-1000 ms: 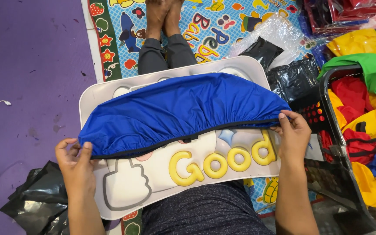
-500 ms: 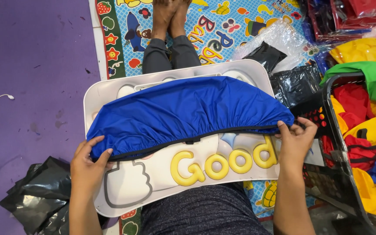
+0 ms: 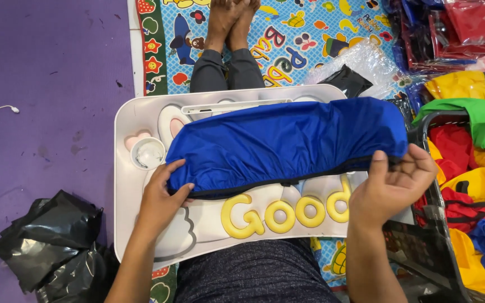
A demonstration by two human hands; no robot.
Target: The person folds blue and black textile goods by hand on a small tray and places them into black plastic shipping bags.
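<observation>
Two hands work the blue garment [image 3: 287, 143], and I take the white lap tray [image 3: 133, 224] as my landmark for everything else. My left hand [image 3: 164, 196] lies flat with fingers spread on the garment's lower left corner, pressing it onto the tray rather than gripping it. My right hand [image 3: 391, 188] is curled at the garment's right end, thumb on top and fingers underneath, pinching the dark hem just past the tray's right edge. The garment lies stretched lengthwise across the upper half of the tray, covering most of its printed picture; yellow raised letters [image 3: 284, 213] show on the tray below the hem. A small round cup recess [image 3: 148, 153] sits bare in the tray's left part, just beside the garment's left end. Left of the tray, crumpled black plastic bags [image 3: 51, 241] lie on the purple mat [image 3: 46, 84]. Right of the tray stands a dark basket [image 3: 422, 247] heaped with yellow, red and green cloth [image 3: 478, 168]. Beyond the tray's far edge, bare feet [image 3: 231, 19] rest on a colourful play mat [image 3: 310, 39]
</observation>
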